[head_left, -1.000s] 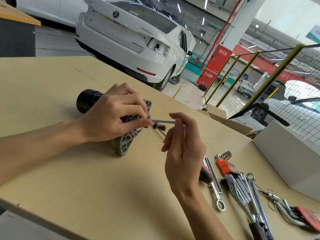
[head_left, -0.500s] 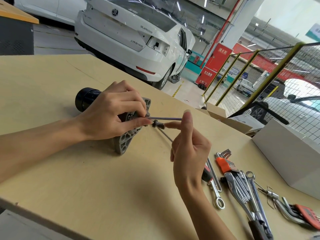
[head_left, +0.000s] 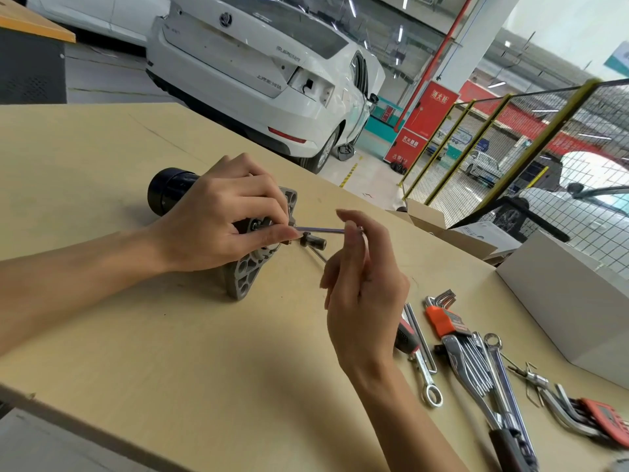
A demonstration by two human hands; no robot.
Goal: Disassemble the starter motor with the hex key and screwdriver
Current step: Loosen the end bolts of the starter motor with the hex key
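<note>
Far left I log the black cylindrical starter motor with its grey cast-metal mounting flange, lying on its side on the pale plywood surface, flange edge down. My left hand wraps over the motor body, its fingers pinching at the flange face where the tool enters. Next, the slim silver hex key runs level from the flange to my right hand, whose thumb and forefinger pinch its outer end while the other fingers curl loosely. Below the key, a small dark metal fitting juts out just beside the flange. Right of that hand, I list a red-and-black-handled screwdriver, a chrome ring spanner, an orange-holdered hex key set, further chrome spanners, a second red-holdered key set, and a white cardboard box.
</note>
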